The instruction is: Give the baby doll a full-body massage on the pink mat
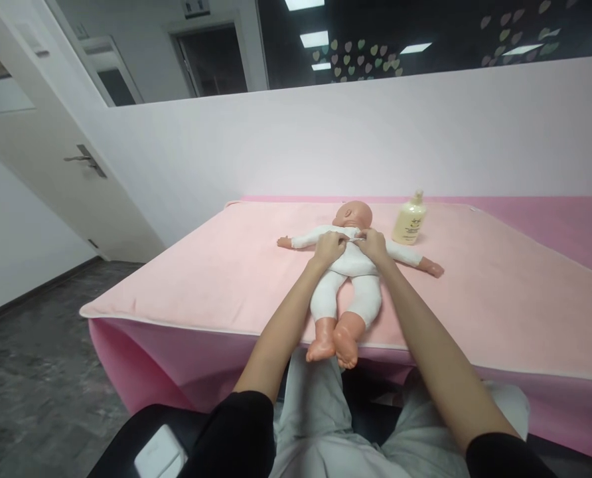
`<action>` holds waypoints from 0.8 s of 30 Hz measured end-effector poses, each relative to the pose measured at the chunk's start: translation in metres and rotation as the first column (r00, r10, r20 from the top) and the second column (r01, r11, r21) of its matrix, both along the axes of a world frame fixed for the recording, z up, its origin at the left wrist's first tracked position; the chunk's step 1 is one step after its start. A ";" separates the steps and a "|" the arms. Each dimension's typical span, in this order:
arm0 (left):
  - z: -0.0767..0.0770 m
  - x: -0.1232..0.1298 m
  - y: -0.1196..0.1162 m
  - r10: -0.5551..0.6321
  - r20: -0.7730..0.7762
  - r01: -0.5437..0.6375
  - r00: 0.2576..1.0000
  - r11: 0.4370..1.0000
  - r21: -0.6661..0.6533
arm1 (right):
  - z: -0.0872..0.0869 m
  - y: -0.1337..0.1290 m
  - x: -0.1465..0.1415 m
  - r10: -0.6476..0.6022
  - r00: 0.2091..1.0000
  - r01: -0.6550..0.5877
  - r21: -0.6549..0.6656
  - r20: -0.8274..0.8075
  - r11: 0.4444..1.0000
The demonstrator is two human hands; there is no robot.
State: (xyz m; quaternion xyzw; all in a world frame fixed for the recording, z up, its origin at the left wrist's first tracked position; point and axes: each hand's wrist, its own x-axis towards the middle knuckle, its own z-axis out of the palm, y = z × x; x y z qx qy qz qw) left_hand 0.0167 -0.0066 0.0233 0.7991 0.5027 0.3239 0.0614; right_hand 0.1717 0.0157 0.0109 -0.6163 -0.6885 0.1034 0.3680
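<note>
A baby doll (pixel 354 265) with a white cloth body lies stretched out on the pink-covered table, arms spread wide and feet at the front edge. Its bare head (pixel 356 214) is turned, with an ear showing, and the face is out of sight. My left hand (pixel 330 247) is closed, pinching white cloth at the upper torso. Just across from it, my right hand (pixel 373 245) pinches the same area, and a thin white fold or strip (pixel 354 239) shows between the fingertips. The fingertips partly hide what they grip.
A pale yellow pump bottle (pixel 409 220) stands beyond the doll's right-hand arm. The pink blanket (pixel 201 279) drapes over the table, its front edge above my lap. A white case (pixel 160 453) lies at lower left. A wall with a window rises behind; a door (pixel 62 146) is at left.
</note>
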 end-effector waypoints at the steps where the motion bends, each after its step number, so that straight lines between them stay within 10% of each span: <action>1: 0.001 0.001 -0.002 0.017 -0.010 -0.017 1.000 1.000 0.012 | -0.001 -0.001 -0.001 -0.011 1.000 0.011 0.009 0.010 1.000; 12: 0.003 0.007 -0.009 0.096 -0.024 -0.082 0.995 0.933 0.351 | -0.009 -0.004 -0.004 -0.058 0.998 0.059 0.066 -0.020 0.996; 24: 0.007 0.018 0.017 0.142 -0.365 -0.101 0.920 0.986 0.129 | -0.009 -0.007 -0.008 -0.089 0.995 0.090 0.035 -0.048 0.995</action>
